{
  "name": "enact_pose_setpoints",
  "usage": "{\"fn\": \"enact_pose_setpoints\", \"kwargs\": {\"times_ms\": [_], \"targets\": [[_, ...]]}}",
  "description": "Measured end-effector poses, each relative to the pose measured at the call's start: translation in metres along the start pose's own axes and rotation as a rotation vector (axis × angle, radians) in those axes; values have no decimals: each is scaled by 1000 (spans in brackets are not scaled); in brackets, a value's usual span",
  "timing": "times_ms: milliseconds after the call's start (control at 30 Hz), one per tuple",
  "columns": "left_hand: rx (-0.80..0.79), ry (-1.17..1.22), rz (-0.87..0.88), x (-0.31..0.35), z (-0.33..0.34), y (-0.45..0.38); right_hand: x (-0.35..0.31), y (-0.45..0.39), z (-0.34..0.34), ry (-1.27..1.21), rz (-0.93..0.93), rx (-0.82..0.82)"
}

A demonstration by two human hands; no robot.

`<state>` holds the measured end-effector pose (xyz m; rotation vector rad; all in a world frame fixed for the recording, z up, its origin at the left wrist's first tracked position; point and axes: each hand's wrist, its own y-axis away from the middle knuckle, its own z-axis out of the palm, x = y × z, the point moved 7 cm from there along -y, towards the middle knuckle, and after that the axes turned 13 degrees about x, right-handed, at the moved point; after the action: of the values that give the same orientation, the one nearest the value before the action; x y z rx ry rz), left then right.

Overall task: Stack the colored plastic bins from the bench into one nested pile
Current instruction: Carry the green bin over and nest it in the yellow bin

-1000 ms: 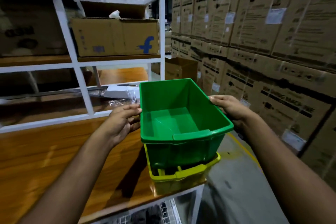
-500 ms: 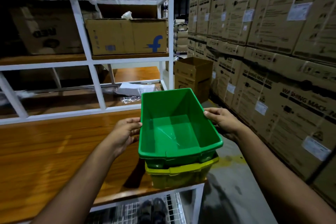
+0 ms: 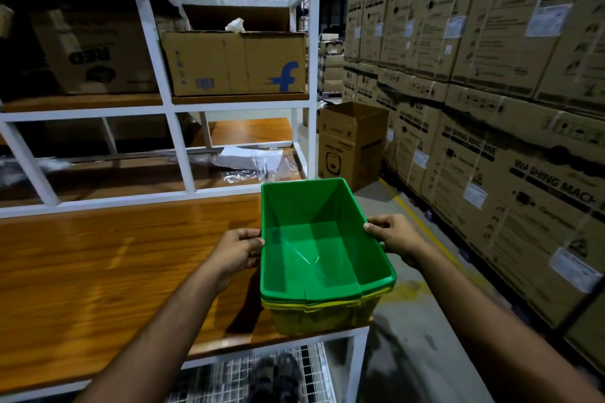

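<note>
A green plastic bin (image 3: 322, 245) sits nested deep inside a yellow bin (image 3: 322, 316) at the right front corner of the wooden bench (image 3: 108, 271). Only the yellow bin's rim and front wall show under the green rim. My left hand (image 3: 237, 249) grips the green bin's left rim, thumb over the edge. On the opposite rim my right hand (image 3: 391, 234) holds the same way. The green bin is empty inside.
A white metal shelf frame (image 3: 176, 147) rises behind the bench, holding cardboard boxes (image 3: 234, 62) and a plastic-wrapped packet (image 3: 252, 160). Stacked washing-machine cartons (image 3: 484, 114) wall the right side beyond a narrow concrete aisle (image 3: 406, 353). An open carton (image 3: 352, 141) stands on the floor.
The green bin has gone down from a raised position into the yellow bin until the rims nearly meet. Both hands stayed on its side rims and moved down with it.
</note>
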<state>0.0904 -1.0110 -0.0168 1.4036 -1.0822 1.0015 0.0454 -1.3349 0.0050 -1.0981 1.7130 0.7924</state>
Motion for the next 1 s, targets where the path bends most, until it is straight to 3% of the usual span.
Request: {"fn": "enact_pose_setpoints", "kwargs": {"times_ms": [800,933,1000], "targets": [[54,-108,42,-10,1,2,5,-7,1,209,-27,86],[78,-82,14,-9,-1,2,-4,0,2,237,-61,98],[90,-62,27,-6,-3,7,-18,4,0,337,-163,166]]}}
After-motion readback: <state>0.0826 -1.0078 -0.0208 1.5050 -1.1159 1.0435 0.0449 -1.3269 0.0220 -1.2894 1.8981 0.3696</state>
